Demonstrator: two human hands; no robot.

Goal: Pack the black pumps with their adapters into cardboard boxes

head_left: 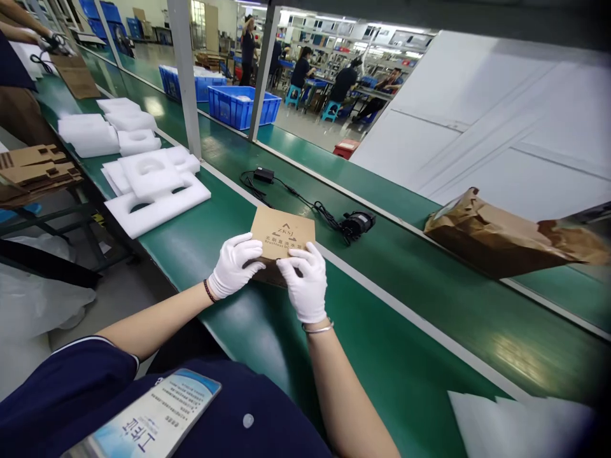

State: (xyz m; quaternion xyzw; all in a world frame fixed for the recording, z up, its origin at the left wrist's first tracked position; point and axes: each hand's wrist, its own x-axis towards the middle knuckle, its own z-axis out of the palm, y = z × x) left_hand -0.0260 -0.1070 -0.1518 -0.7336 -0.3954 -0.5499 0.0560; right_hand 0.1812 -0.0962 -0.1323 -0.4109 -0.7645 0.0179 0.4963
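A small brown cardboard box [283,224] with black print on its lid sits on the green work surface [241,321] in front of me. My left hand [237,264], in a white glove, grips the near left edge of the box. On its near right edge, my gloved right hand [304,280] has fingers on the lid and thumb at the front. The lid looks closed; the inside is hidden. Just beyond the box lies a black pump-like device [358,224] with a coiled cable and a small black adapter [264,175].
White foam inserts [160,184] are piled to the left. A crumpled brown paper bag [496,238] lies at right, white sheets [515,423] at lower right. Metal posts [185,76] rise beyond the near bench. At far left, another person's hands [60,43] work over a cardboard box [76,73].
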